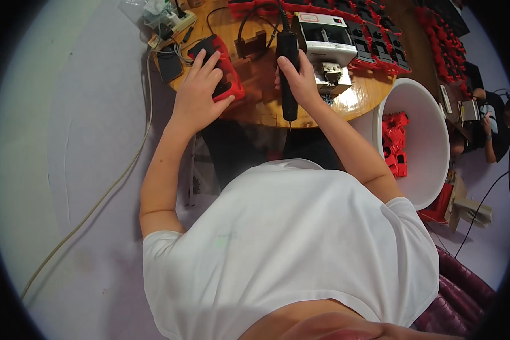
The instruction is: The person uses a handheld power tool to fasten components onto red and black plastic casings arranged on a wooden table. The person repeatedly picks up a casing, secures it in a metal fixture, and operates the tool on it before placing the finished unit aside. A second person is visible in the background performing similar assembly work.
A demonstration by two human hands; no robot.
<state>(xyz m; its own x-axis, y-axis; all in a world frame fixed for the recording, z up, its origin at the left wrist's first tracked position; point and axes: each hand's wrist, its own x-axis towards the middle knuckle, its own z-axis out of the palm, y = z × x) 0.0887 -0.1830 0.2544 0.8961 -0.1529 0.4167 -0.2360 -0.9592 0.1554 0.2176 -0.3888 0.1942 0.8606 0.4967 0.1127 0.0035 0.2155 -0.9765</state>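
Note:
My left hand (203,90) lies over the near left side of a red and black plastic housing (228,68) on the wooden table. Its fingers are stretched and spread across the top, and the thumb rests by the near edge. In my right hand (301,82) is a black electric screwdriver (288,102), gripped round its body. The tool is upright in the picture, its thin bit pointing toward me past the table edge, apart from the housing. A cable runs from its far end.
Right of the screwdriver stands a white screw feeder machine (326,39). Rows of red and black housings (374,42) fill the table's far right. A white bin (422,136) holds red parts (395,136). At left are a power strip (173,27) and phone-like black slab (169,65); another person (493,124) sits far right.

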